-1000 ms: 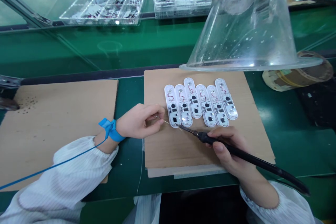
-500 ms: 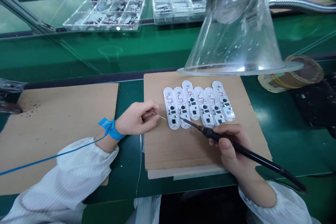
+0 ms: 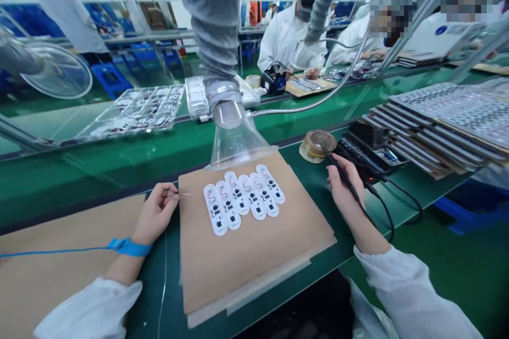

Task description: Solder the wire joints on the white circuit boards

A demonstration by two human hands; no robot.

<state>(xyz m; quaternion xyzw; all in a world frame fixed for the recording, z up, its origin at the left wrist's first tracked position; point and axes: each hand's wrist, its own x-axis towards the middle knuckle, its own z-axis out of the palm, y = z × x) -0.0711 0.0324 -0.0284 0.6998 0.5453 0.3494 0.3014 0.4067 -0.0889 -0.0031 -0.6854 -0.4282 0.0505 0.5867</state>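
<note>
The right hand (image 3: 347,183) grips a black soldering iron (image 3: 342,173), its front end at a round tan pot (image 3: 312,154) near the table's (image 3: 318,186) far edge; the left hand (image 3: 158,211) pinches a fine wire (image 3: 186,194) over the left edge of a cardboard sheet (image 3: 254,262); six white circuit boards (image 3: 237,190) lie in a row nearer its far edge, dark parts already on them; neither iron nor wire touches any; finished joints are too small to tell from unfinished ones.
</note>
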